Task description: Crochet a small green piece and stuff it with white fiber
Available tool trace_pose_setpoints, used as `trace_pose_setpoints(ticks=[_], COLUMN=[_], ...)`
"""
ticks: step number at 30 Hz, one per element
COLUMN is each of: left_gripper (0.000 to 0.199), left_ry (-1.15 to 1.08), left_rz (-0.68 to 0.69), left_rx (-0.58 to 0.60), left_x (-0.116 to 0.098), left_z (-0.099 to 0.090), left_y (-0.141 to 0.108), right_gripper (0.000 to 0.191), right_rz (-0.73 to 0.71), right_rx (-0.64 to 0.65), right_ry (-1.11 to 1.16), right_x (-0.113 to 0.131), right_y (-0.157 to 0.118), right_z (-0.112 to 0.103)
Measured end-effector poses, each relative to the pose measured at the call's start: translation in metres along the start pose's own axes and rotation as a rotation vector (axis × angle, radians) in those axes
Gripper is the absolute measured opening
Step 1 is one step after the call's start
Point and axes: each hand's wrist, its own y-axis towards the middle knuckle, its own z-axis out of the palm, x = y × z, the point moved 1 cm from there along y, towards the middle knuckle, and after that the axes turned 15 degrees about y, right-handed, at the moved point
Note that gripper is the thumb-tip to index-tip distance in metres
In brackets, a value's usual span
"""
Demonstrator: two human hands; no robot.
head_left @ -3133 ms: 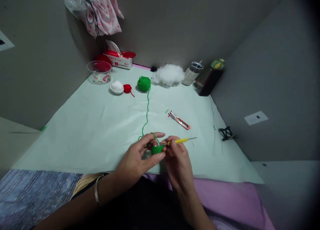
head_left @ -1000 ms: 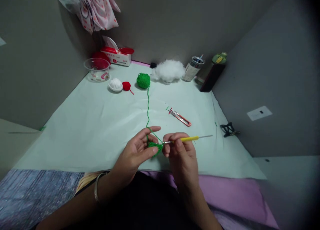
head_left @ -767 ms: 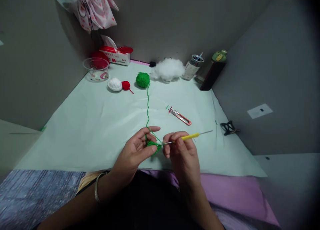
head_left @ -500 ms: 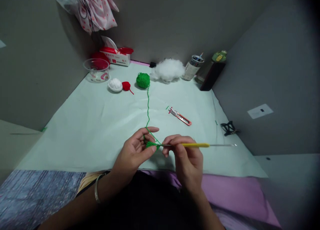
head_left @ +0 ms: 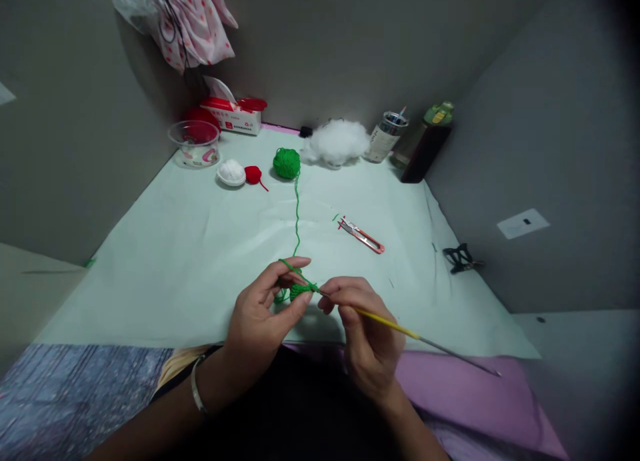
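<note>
Pinched between the thumb and fingers of my left hand (head_left: 267, 307) is a small green crochet piece (head_left: 300, 291). Green yarn (head_left: 297, 214) passes over my raised left index finger and leads back to a green yarn ball (head_left: 287, 163). My right hand (head_left: 370, 327) is closed around a yellow-handled crochet hook (head_left: 387, 322). The hook's near tip meets the edge of the piece; its bare far end slants down to the right. Whether a loop sits on the tip is too small to tell.
Thread snips (head_left: 361, 235) lie beyond my right hand. A white yarn ball (head_left: 231, 173), red yarn ball (head_left: 253, 175), clear tub (head_left: 195, 147), tissue box (head_left: 235, 119), white stuffing (head_left: 337, 143), can (head_left: 385, 137) and bottle (head_left: 427, 144) stand farther back. A black claw clip (head_left: 460, 257) lies right.
The hook has tilted, its far end swinging down from nearly level. Yarn now loops lower around my left fingers, and the left index finger has shifted slightly left.
</note>
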Motion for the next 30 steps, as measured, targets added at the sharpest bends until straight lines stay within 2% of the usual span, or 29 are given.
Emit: trace_pose_setpoints(ticks=[4, 9, 11, 13, 15, 18, 21, 24, 26, 28, 30], left_gripper=[0.039, 0.057, 0.062, 0.064, 0.062, 0.056, 0.053, 0.05, 0.047, 0.048, 0.051], left_ry=[-0.073, -0.284, -0.381, -0.482, -0.557, -0.56, -0.497, -0.445, -0.427, -0.441, -0.5], left_rz=[-0.049, -0.139, -0.191, -0.28, -0.359, -0.347, -0.268, -0.224, -0.215, -0.213, -0.254], left_rx=[0.062, 0.106, 0.171, 0.28, 0.349, 0.282, 0.283, 0.322, 0.285, 0.24, 0.253], left_x=[-0.001, 0.002, 0.003, 0.003, 0.002, -0.001, -0.001, 0.0, 0.001, 0.002, 0.003], left_z=[0.0, 0.007, 0.008, 0.007, 0.003, -0.002, 0.0, 0.005, 0.007, 0.009, 0.01], left_y=[0.004, 0.005, 0.006, 0.008, 0.011, 0.012, 0.009, 0.006, 0.005, 0.005, 0.005], right_gripper=[0.025, 0.034, 0.039, 0.038, 0.034, 0.028, 0.022, 0.022, 0.028, 0.034, 0.04], right_rz=[-0.089, -0.272, -0.351, -0.324, -0.195, 0.033, 0.128, 0.079, 0.032, -0.056, -0.159], right_rx=[0.01, 0.087, 0.09, 0.033, -0.09, -0.238, -0.223, -0.204, -0.198, -0.126, -0.016], right_ry=[-0.114, -0.558, -0.579, -0.444, -0.217, 0.168, 0.328, 0.197, 0.055, -0.133, -0.305], right_x=[0.0, -0.004, -0.007, -0.007, -0.006, -0.003, -0.004, -0.006, -0.006, -0.005, -0.002], right_y=[0.0, -0.004, -0.006, -0.006, -0.005, 0.001, 0.007, 0.005, 0.0, -0.004, -0.007], right_z=[0.004, 0.007, 0.006, 0.004, 0.002, 0.003, 0.008, 0.009, 0.008, 0.007, 0.005])
